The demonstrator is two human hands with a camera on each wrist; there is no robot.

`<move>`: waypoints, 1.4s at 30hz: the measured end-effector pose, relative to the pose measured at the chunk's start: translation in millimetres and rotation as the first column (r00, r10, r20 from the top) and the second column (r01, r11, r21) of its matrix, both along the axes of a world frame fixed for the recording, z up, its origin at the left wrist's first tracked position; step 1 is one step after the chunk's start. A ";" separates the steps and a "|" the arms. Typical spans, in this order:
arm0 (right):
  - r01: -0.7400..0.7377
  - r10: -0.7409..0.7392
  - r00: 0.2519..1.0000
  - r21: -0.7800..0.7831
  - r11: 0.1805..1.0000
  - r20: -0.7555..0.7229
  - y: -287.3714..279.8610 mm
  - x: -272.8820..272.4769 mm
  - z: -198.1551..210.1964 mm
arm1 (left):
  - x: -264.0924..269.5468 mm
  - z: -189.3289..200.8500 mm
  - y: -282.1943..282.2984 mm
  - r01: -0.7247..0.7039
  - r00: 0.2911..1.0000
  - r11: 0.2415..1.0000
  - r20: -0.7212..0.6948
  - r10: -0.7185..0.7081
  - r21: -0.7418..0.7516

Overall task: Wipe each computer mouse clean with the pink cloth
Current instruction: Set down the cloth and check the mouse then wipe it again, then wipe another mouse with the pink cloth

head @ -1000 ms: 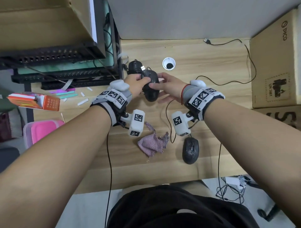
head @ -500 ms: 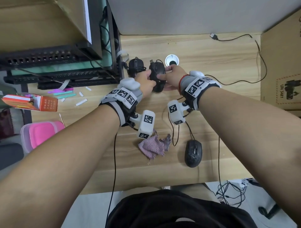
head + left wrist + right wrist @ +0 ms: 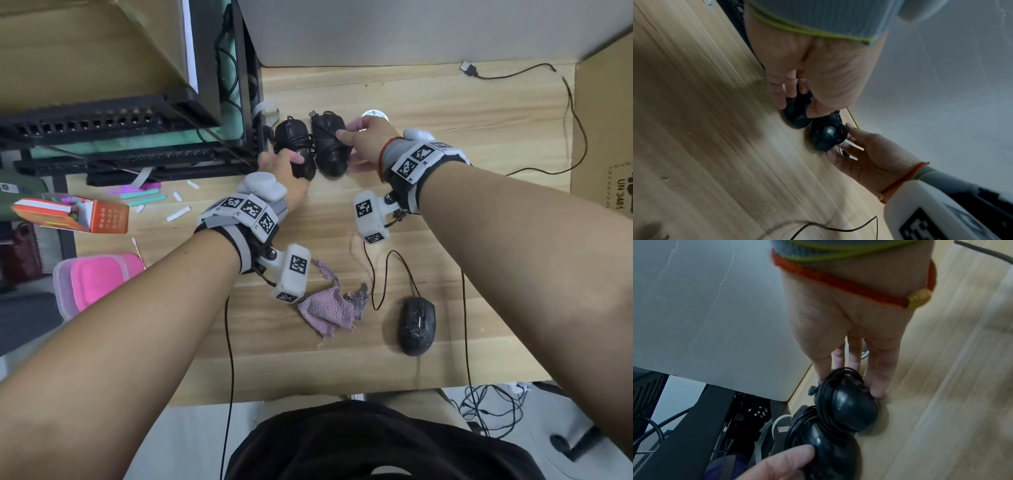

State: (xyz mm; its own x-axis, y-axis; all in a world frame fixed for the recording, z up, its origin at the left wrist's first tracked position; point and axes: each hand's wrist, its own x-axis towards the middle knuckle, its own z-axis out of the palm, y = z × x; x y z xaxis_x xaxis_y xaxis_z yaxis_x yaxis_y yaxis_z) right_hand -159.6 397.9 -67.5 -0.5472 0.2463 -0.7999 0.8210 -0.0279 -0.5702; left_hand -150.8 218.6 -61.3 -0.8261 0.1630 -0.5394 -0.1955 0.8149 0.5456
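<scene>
At upper centre, the right hand (image 3: 364, 144) pinched one cord-wrapped mouse (image 3: 329, 145) and the left hand (image 3: 286, 171) its neighbour (image 3: 295, 144), seemingly finished, while the pink cloth (image 3: 330, 310) and speckled mouse (image 3: 416, 325) waited lower on the desk (image 3: 479, 171).

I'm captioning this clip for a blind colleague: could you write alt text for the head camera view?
Two hands set two black cord-wrapped mice side by side at the back of a wooden desk: the left hand touches the left mouse, and the right hand holds the right mouse. Nearer the person lie a crumpled pink cloth and a third, dusty black mouse.
</scene>
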 end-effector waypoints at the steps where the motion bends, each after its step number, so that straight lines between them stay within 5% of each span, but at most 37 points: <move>1: 0.003 -0.003 1.000 0.006 1.000 -0.007 -0.5 -0.8 0.7 | -0.1 -2.6 -0.7 -0.003 1.000 1.000 0.013 0.003 -0.016; 11: -0.026 0.025 1.000 0.021 0.999 0.012 -3.8 3.3 11.7 | 0.5 -4.0 -1.1 -0.006 1.000 0.999 0.028 0.007 -0.043; 18: -0.006 0.004 1.000 0.132 0.991 0.019 3.0 21.1 21.8 | 15.0 3.5 -6.2 -0.011 0.989 0.995 0.146 -0.003 0.098; 27: -0.072 0.069 0.996 0.057 0.996 0.053 -12.2 74.4 27.0 | 95.2 -8.9 -30.0 0.257 0.894 0.966 0.377 -0.242 0.011; 34: -0.145 0.146 0.989 -0.014 0.989 0.015 -25.9 108.6 29.5 | 154.9 -18.2 -32.7 0.398 0.871 0.909 0.363 -0.331 -0.127; 39: -0.206 0.206 0.976 -0.005 0.978 -0.071 -21.2 134.8 39.8 | 170.0 -16.0 -38.5 0.353 0.911 0.910 0.298 -0.283 -0.215; 42: -0.272 0.272 0.955 0.011 0.962 -0.116 -18.6 149.4 52.3 | 172.5 -6.4 -39.5 0.209 0.954 0.959 0.257 -0.157 -0.191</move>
